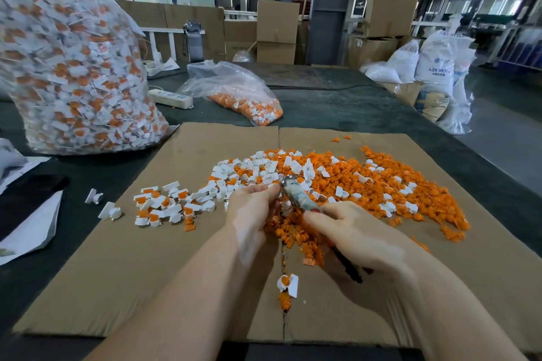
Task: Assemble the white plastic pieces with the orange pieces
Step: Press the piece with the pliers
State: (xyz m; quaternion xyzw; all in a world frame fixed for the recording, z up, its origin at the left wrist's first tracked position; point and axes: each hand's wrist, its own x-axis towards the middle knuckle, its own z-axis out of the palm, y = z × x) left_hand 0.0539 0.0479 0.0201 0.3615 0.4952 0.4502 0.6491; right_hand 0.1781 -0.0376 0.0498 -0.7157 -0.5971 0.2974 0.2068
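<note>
White pieces (pixel 252 168), orange pieces (pixel 381 184), "ABS" sack (pixel 435 64)

Loose pieces (pixel 366 182) on cardboard (pixel 176 258), big bag (pixel 73 67) behind-left

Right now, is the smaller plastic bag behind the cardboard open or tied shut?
Open: the smaller plastic bag lies on its side, its mouth loose and untied, with orange and white pieces inside.

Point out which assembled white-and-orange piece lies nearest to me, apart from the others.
The lone assembled piece on the cardboard's centre seam, between the forearms. The other assembled pieces sit clustered farther away to the left.
</note>
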